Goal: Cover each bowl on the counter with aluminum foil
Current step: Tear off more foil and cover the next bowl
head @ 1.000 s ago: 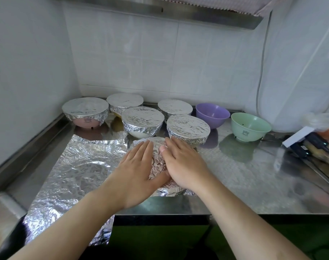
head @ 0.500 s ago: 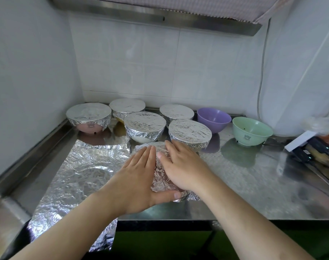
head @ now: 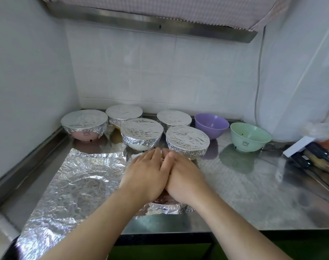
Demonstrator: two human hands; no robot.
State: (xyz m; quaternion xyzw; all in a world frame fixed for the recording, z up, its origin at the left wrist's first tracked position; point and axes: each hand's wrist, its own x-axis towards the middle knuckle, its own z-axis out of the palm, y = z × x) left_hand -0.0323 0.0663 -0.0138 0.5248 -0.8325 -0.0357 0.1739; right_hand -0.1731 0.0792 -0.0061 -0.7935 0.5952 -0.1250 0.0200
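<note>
— Steel counter (head: 253,194) in a white-tiled corner; what's on it?
— 5 foil-covered bowls (head: 142,133) at the back, a purple bowl (head: 211,126) and a green bowl (head: 250,136) uncovered to their right.
— And the hands?
— Left hand (head: 146,175) and right hand (head: 184,179) lie side by side, fingers straight and together, pressing foil (head: 163,208) over a bowl near the front edge. A loose foil sheet (head: 73,184) lies left.
</note>
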